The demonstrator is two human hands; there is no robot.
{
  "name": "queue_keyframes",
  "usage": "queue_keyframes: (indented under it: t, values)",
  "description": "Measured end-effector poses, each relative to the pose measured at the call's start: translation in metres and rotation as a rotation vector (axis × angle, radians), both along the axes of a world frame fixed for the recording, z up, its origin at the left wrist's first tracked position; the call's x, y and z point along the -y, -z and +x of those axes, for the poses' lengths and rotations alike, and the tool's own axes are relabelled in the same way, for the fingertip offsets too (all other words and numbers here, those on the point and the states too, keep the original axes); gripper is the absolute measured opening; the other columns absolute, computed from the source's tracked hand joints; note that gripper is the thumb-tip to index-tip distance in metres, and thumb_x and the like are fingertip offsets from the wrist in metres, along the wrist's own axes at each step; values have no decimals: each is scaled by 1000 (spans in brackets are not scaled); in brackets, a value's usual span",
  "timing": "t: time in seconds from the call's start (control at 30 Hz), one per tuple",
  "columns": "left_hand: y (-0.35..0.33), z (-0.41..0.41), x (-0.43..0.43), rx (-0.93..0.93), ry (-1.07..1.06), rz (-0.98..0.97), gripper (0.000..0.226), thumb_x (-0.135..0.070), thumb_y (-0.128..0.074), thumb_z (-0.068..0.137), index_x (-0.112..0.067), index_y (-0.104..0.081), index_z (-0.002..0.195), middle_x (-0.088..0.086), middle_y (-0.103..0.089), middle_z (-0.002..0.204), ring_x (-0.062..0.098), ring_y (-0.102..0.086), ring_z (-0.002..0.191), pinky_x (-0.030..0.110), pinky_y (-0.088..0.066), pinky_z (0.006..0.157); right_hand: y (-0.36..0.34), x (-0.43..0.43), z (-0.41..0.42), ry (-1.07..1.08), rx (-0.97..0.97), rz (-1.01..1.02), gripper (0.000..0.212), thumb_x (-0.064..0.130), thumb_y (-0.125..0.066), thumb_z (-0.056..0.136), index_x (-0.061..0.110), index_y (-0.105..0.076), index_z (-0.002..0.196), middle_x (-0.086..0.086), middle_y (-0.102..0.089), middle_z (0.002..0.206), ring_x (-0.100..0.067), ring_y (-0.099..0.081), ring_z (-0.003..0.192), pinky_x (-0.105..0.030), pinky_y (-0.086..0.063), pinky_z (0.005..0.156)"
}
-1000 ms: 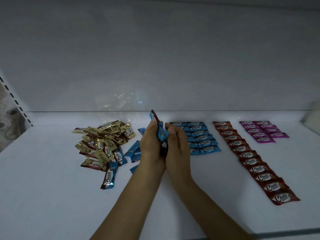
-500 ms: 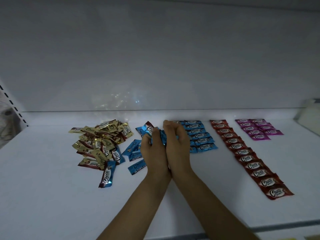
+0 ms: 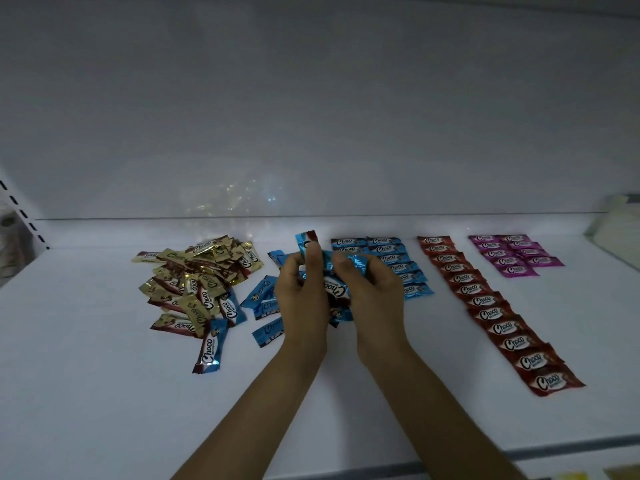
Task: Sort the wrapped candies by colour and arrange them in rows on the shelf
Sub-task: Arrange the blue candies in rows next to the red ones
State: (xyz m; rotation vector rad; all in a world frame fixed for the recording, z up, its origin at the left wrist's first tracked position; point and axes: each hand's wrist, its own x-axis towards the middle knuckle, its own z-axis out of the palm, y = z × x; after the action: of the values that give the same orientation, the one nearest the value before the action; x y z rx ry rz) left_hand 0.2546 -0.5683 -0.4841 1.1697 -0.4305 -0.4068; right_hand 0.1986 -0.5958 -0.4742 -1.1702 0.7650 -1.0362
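Left hand [image 3: 301, 296] and right hand [image 3: 374, 292], head view: both are curled round one bunch of blue candies [image 3: 334, 285], held just left of the blue rows [image 3: 398, 258] on the shelf [image 3: 104, 393]. Loose blue pieces [image 3: 263, 299] are noted further left of those rows, with the gold pile [image 3: 197, 282] beyond. The red row [image 3: 485, 306] and purple rows [image 3: 512, 254] lie to their right. Wrappers are judged light, crinkly and slippery. Each is best pinched singly at a crimped end.
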Motion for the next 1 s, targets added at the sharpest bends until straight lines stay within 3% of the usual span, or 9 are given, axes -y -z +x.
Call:
queue_keyframes:
  t: [0.1, 0.2, 0.33, 0.43, 0.57, 0.67, 0.83, 0.93, 1.0]
  values:
    - [1, 3, -2, 124, 37, 34, 25, -28, -49, 98, -8, -58, 86, -6, -60, 69, -5, -60, 56, 9, -43, 49, 0, 6, -15, -28, -60, -19, 9, 20, -64, 88, 20, -71, 82, 4, -68, 73, -6, -63, 69, -22, -50, 61]
    - [9, 4, -7, 201, 100, 55, 24, -30, -49, 96, -13, -61, 83, -10, -63, 62, -1, -59, 55, 14, -44, 49, 2, 13, -33, -43, -108, -30, 10, 21, -63, 89, 18, -71, 85, 4, -66, 64, -4, -56, 50, -17, -42, 45]
    - [22, 11, -10, 6, 95, 51, 32, -50, -58, 83, -23, -56, 64, -4, -56, 58, 14, -52, 51, 28, -39, 49, 4, 32, -63, -20, -191, -182, 9, 19, -62, 90, 15, -70, 89, 4, -60, 52, -5, -46, 38, -16, -37, 38]
    - [25, 10, -10, -18, 87, 59, 33, -46, -58, 87, -21, -56, 65, -6, -57, 58, 13, -50, 50, 27, -39, 49, 14, 36, -82, -93, -316, -300, 9, 15, -65, 87, 12, -71, 92, 7, -69, 73, -4, -56, 50, -16, -40, 43]
    - [25, 10, -10, 2, 105, 62, 30, -52, -58, 79, -25, -62, 68, -11, -60, 61, 12, -52, 56, 29, -42, 56, 30, 37, -94, -108, -293, -295, 19, -2, -62, 87, 13, -63, 99, -7, -68, 103, -4, -62, 62, -13, -43, 47]
    - [24, 11, -9, -41, 104, 81, 31, -51, -57, 80, -20, -61, 75, -12, -60, 58, 8, -53, 50, 25, -43, 50, 31, 38, -97, -71, -239, -267, 22, -4, -62, 86, 14, -58, 97, -7, -68, 100, -1, -64, 65, -10, -43, 50]
    - [24, 8, -10, -32, 116, 124, 28, -48, -57, 83, -21, -61, 78, -13, -60, 57, 4, -55, 50, 25, -45, 49, 38, 42, -99, -25, -336, -336, 16, -1, -63, 86, 6, -67, 100, -2, -70, 92, -1, -63, 66, -10, -45, 55]
    - [23, 7, -11, -13, 126, 132, 34, -54, -57, 74, -21, -63, 82, -13, -61, 59, 3, -57, 52, 25, -45, 49, 51, 40, -97, 119, -632, -562, 26, 10, -69, 85, 16, -66, 109, 7, -65, 104, -4, -60, 90, -15, -47, 72]
    - [23, 6, -11, -4, 130, 139, 37, -54, -57, 71, -21, -64, 85, -13, -63, 60, 2, -58, 53, 24, -46, 48, 55, 36, -96, 269, -743, -828, 29, 9, -65, 84, 15, -64, 113, 2, -63, 109, -11, -54, 99, -23, -46, 79]
